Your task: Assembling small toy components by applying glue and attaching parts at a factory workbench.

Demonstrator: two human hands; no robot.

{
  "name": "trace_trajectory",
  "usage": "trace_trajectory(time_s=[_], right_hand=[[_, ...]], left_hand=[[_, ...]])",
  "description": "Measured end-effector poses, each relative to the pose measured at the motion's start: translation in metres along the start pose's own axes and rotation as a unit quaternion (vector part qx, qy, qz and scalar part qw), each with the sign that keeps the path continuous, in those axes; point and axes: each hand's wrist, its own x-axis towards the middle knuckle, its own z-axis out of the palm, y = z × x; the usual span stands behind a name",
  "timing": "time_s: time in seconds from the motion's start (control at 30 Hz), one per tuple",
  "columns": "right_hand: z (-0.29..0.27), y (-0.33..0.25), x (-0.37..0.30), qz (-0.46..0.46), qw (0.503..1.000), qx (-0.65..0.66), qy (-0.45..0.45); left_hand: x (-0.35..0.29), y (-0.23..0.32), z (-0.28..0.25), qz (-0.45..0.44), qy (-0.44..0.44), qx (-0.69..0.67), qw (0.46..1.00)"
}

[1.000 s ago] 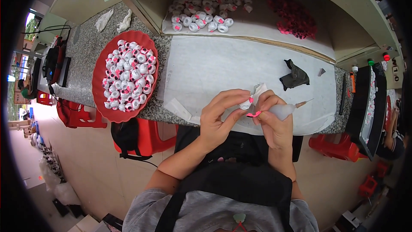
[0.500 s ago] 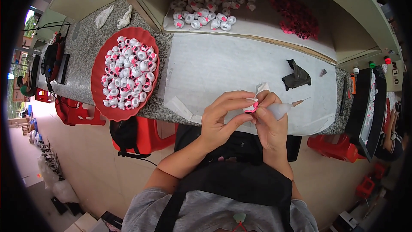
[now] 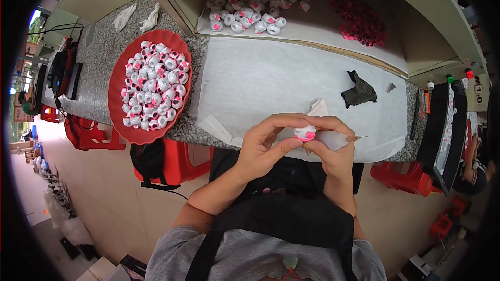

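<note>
Pink-and-white piece (image 3: pixel 305 133) is being pinched between left hand (image 3: pixel 266 144) and right hand (image 3: pixel 333 151), seemingly alongside an applicator (image 3: pixel 338 139), over the counter (image 3: pixel 271 80).

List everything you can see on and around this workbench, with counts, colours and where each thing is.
Round red plastic tray: one, left on the granite counter, heaped with white-and-pink pieces.
White paper sheet: one, centre of the counter.
Loose white-and-pink pieces: many, in the shelf behind.
Pink parts pile: one, shelf right.
Dark crumpled cloth: one, on the sheet, right.
Red plastic stools: several, under the counter.
Small white-and-pink piece: one, held in both hands.
Clear needle-tipped applicator: one, in right hand.
Left hand, right hand: centre, together.
</note>
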Motion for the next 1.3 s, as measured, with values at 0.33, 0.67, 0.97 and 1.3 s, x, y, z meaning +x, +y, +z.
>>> trace_trajectory(time_s=[0.33, 0.67, 0.97, 1.3], right_hand=[[0.001, 0.002, -0.003, 0.015, 0.998, 0.046, 0.035], [0.010, 0.001, -0.002, 0.021, 0.992, 0.096, 0.074], [0.010, 0.000, -0.001, 0.029, 0.996, 0.064, 0.046], [0.015, 0.002, -0.002, 0.012, 0.993, 0.099, 0.069]], left_hand=[[0.003, -0.003, 0.001, 0.031, 0.013, 0.022, 0.999], [0.004, -0.001, 0.000, 0.027, 0.002, 0.055, 0.998], [0.002, 0.006, 0.002, 0.001, 0.020, 0.041, 0.999], [0.000, 0.003, 0.008, -0.007, 0.054, 0.006, 0.998]])
